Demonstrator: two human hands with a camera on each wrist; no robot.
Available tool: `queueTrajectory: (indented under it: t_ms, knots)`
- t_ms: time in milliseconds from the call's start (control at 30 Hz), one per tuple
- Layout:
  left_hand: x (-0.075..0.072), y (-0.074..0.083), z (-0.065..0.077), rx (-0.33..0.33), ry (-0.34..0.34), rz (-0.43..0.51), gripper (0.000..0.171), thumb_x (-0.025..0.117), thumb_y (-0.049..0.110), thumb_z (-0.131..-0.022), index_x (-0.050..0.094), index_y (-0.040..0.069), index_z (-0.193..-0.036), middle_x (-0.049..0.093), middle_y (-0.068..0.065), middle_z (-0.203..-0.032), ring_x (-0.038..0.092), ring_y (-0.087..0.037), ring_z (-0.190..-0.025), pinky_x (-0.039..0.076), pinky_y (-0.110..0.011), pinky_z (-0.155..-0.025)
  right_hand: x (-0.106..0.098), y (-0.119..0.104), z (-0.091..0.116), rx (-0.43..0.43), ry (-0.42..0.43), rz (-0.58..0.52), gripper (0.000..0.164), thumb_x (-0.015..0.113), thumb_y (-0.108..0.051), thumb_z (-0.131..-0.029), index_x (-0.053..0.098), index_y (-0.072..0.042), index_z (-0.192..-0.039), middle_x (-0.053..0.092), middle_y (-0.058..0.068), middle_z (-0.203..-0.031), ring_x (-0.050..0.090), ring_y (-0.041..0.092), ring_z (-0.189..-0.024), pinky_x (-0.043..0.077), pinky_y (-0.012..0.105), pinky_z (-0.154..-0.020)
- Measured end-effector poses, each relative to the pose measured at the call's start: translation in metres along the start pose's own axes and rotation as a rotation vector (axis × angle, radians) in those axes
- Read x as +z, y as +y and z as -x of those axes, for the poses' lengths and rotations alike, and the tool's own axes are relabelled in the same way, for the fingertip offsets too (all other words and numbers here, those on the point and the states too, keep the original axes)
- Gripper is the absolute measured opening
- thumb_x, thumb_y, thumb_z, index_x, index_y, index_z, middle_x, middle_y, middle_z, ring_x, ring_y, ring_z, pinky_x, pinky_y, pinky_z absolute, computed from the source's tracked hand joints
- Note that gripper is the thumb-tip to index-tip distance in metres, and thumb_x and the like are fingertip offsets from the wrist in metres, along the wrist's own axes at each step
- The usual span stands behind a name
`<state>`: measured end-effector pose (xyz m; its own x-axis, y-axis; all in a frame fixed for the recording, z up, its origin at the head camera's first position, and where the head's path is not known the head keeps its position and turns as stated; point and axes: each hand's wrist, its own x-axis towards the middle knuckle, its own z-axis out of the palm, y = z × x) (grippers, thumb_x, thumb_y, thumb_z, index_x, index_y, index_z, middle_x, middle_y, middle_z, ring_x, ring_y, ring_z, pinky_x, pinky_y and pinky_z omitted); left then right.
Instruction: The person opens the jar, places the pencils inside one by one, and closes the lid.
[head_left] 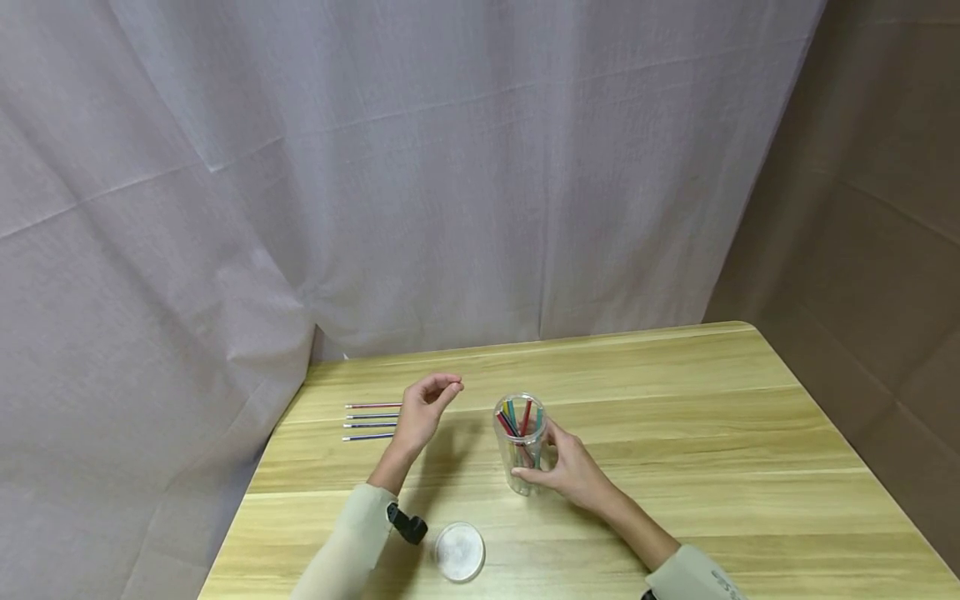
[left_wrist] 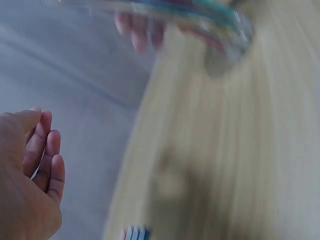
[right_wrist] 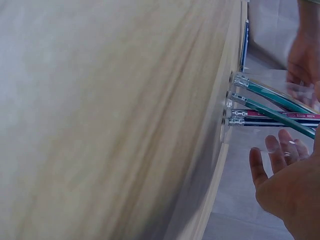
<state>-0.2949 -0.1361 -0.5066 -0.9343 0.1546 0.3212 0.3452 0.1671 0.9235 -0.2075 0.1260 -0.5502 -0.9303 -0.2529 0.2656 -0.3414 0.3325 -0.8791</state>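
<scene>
A clear plastic jar (head_left: 517, 462) stands on the table with several coloured pencils (head_left: 527, 417) upright or leaning inside it. My right hand (head_left: 573, 471) grips the jar from its right side, thumb in front and the other fingers partly hidden behind. In the right wrist view, metal-banded ends of pencils (right_wrist: 272, 120) lie at the jar's bottom. My left hand (head_left: 422, 410) hovers left of the jar, thumb and index fingertips close together; I see nothing between them. Below its wrist, the left wrist view shows a few pencil ends (left_wrist: 134, 233).
Several pencils (head_left: 367, 426) lie side by side at the table's left, partly hidden by the left hand. A round clear lid (head_left: 460, 552) lies flat near the front. Grey cloth (head_left: 450, 208) hangs behind the wooden table (head_left: 712, 417).
</scene>
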Motion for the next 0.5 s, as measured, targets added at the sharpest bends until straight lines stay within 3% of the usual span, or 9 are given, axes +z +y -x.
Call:
queueTrajectory:
  t_ms: [167,333,500]
  knots:
    - [-0.025,-0.023,0.008,-0.042,-0.002,-0.254,0.01,0.073,0.018,-0.091,0.075,0.013,-0.1,0.073,0.002,-0.093,0.066,-0.016,-0.085,0.053,-0.025,-0.076,0.0,0.0,0.0,0.003,0.001,0.003,0.075,0.087,-0.045,-0.072,0.054,-0.018,-0.134,0.067,-0.007,-0.119,0.062,0.019,-0.111,0.047,0.05,-0.096]
    - [-0.042,-0.039,0.016,0.02,-0.058,-0.525,0.007,0.077,0.014,-0.087,0.076,0.012,-0.094,0.074,0.006,-0.088,0.068,-0.011,-0.082,0.056,-0.033,-0.078,-0.001,0.0,0.0,0.0,0.0,0.008,0.08,0.087,-0.044,-0.073,0.053,-0.012,-0.137,0.066,-0.007,-0.12,0.062,0.02,-0.11,0.047,0.05,-0.095]
    - [-0.052,-0.046,0.024,0.045,-0.108,-0.628,0.01,0.079,0.008,-0.085,0.076,0.011,-0.094,0.075,0.004,-0.088,0.071,-0.012,-0.083,0.058,-0.032,-0.077,-0.001,0.0,-0.001,-0.007,-0.004,0.009,0.079,0.087,-0.044,-0.073,0.053,-0.011,-0.137,0.066,-0.007,-0.12,0.062,0.02,-0.11,0.048,0.049,-0.094]
